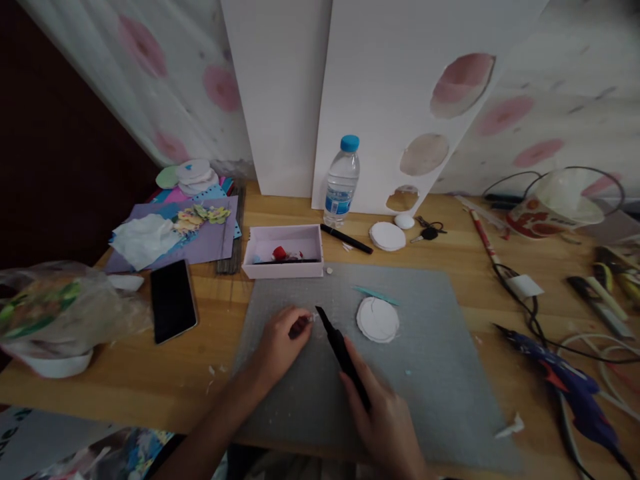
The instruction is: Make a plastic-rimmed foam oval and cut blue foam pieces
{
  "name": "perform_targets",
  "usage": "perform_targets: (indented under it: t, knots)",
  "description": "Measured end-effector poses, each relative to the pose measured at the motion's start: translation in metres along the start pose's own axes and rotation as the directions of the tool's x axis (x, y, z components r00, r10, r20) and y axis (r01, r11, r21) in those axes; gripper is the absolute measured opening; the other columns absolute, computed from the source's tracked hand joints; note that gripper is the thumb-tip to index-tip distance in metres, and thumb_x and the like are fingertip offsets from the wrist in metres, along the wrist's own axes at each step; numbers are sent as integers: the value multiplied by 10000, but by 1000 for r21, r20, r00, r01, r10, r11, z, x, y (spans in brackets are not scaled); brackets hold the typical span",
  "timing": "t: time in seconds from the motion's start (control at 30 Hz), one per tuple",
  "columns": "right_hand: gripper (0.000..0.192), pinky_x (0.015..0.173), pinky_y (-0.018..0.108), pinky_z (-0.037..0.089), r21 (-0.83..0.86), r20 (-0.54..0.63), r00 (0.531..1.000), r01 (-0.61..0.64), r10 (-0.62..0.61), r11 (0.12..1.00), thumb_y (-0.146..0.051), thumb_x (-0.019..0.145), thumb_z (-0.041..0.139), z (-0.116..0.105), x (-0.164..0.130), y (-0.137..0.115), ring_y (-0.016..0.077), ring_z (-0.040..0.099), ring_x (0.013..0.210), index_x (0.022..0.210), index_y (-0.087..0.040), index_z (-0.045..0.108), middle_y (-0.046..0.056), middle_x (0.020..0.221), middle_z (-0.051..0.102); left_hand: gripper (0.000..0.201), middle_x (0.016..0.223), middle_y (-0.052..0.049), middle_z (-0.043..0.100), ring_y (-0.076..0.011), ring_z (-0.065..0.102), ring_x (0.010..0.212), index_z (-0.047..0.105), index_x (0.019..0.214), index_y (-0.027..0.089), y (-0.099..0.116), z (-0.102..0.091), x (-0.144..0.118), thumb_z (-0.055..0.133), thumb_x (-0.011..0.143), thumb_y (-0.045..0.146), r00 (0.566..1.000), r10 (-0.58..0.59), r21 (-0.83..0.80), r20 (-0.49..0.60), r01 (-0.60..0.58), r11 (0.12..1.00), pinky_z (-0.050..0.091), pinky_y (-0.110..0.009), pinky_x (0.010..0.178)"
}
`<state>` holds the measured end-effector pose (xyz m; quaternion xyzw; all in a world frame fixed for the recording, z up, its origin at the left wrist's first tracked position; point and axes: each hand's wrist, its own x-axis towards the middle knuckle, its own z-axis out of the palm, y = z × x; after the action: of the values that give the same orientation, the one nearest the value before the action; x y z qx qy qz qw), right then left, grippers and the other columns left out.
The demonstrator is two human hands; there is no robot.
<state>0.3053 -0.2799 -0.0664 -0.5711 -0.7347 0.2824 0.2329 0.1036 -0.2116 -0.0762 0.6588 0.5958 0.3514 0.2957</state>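
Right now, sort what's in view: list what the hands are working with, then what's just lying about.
In use: left hand pinching a small white piece; right hand holding the black cutter; grey mat; white disc.

Lying about: water bottle, phone, pink box, keys, glue gun.

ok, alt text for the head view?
On a grey mat, the right hand holds a black knife, tip near a small white bit pinched by the left hand. A white disc lies beside; box, bottle and phone behind.
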Motion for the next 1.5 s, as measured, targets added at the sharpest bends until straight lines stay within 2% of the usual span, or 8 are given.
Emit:
perform_targets:
  t: [0.27,0.57,0.73,1.0,1.33,1.5]
  knots:
    - [528,605,334,620,-37,2,1000,7,-7,999,-241,965,389,-1,0,-4,252,751,819,1486,-266,313,59,1166,706,84,783,-2,678,-134,620,682,650,876,205,1,0,2,592,824,173,1000,-17,-22,-25,16,1000,512,-250,657]
    - [537,631,307,616,-39,42,999,-7,9,999,-250,971,378,1,-2,-3,237,748,838,1499,-256,280,57,1172,706,86,768,-19,674,-148,615,703,676,853,198,-2,2,1,591,849,203,997,51,-14,-58,-52,999,499,-264,664]
    - [523,597,316,614,-56,46,999,-13,16,998,-256,970,385,0,0,-3,245,751,810,1488,-258,310,58,1166,708,94,829,-35,666,-155,625,757,676,854,199,-4,4,0,583,855,188,994,90,-11,-66,-90,996,515,-275,706]
    - [544,597,301,617,-45,19,1000,6,-5,999,-248,963,400,0,0,-3,238,746,845,1494,-292,285,38,1188,696,82,882,-39,634,-167,623,822,685,872,211,-11,1,-6,604,857,213,992,86,23,-88,-84,996,522,-303,771]
    - [543,531,303,609,-89,53,998,19,-14,996,-249,968,382,-1,-1,-5,233,755,719,1499,-281,274,37,1111,732,104,859,-39,644,-175,628,839,677,842,202,-9,1,-5,594,888,246,991,107,26,-79,-105,994,513,-301,777]
    - [543,546,305,612,-107,48,999,24,-19,994,-258,971,381,0,-3,-5,237,755,767,1502,-279,268,46,1152,715,112,856,-36,644,-168,629,829,680,841,197,-9,1,-5,599,893,256,989,126,31,-77,-124,992,513,-286,772]
